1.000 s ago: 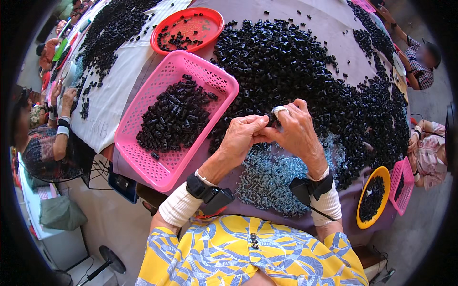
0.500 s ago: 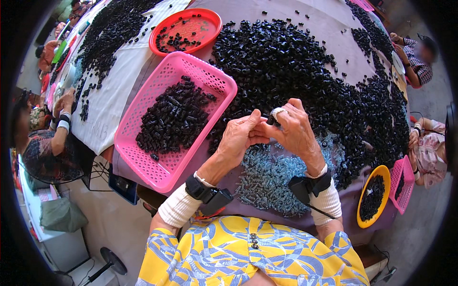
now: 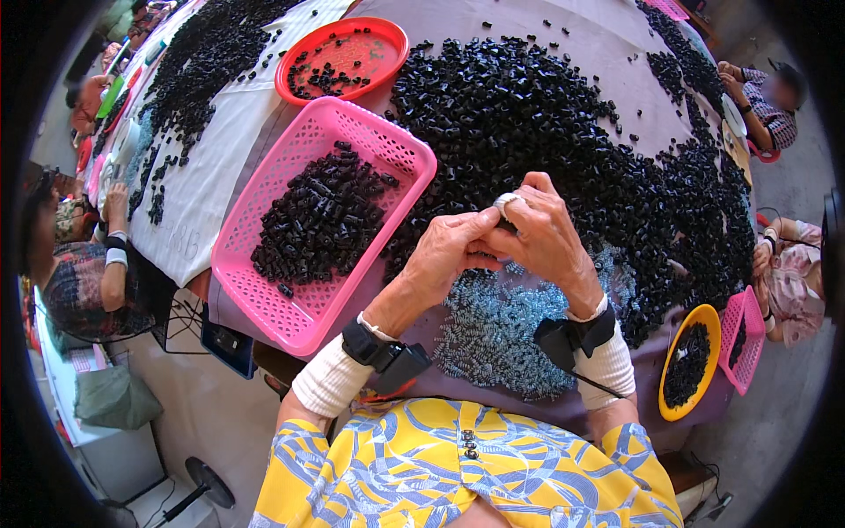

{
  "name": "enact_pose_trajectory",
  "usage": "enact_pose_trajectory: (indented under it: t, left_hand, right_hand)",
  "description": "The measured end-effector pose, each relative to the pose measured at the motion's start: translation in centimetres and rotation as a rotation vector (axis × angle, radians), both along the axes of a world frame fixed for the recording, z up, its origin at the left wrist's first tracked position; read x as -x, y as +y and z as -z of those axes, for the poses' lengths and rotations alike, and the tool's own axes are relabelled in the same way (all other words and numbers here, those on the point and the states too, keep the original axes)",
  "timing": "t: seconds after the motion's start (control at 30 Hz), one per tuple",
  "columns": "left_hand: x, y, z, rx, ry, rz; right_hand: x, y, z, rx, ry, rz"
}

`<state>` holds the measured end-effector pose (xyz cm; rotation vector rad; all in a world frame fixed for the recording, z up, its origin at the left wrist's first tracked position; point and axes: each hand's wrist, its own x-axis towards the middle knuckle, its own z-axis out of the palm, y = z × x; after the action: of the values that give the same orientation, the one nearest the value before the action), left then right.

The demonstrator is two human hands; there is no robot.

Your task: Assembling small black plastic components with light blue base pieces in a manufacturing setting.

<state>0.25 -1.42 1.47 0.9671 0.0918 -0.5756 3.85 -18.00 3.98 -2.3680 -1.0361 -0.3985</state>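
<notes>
My left hand (image 3: pixel 447 253) and my right hand (image 3: pixel 547 236) meet fingertip to fingertip over the table, both closed in a pinch. A sliver of a small black plastic part shows between the right thumb and a forefinger wrapped in white tape (image 3: pixel 509 204). Whatever the left fingertips pinch is hidden. Just beyond the hands spreads a large heap of black plastic parts (image 3: pixel 502 114). Beneath them, toward me, lies a pile of small silvery springs (image 3: pixel 502 339). Left of my left hand stands a pink perforated basket (image 3: pixel 231 255) holding joined-looking black pieces (image 3: pixel 321 216).
A red round tray (image 3: pixel 378 57) with scattered black parts sits behind the basket. At the right edge are a yellow bowl (image 3: pixel 715 330) and a smaller pink basket (image 3: pixel 748 348). Other people sit at the left (image 3: pixel 88 277) and right (image 3: pixel 779 123). A fan (image 3: pixel 207 480) stands lower left.
My fingertips have drawn closer together, and the black part in my right hand is now more covered. The person at the left has shifted a hand.
</notes>
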Motion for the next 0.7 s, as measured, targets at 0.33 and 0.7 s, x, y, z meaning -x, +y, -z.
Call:
enact_pose_trajectory:
  t: [0.33, 0.7]
  left_hand:
    - [0.0, 5.2, -2.1, 0.253, -0.122, -0.727]
    - [1.0, 4.6, -1.4, 0.167, -0.069, -0.477]
  right_hand:
    - [-1.5, -3.7, -0.2, -0.042, 0.071, 0.211]
    - [-0.6, -2.1, 3.9, 0.17, 0.181, 0.187]
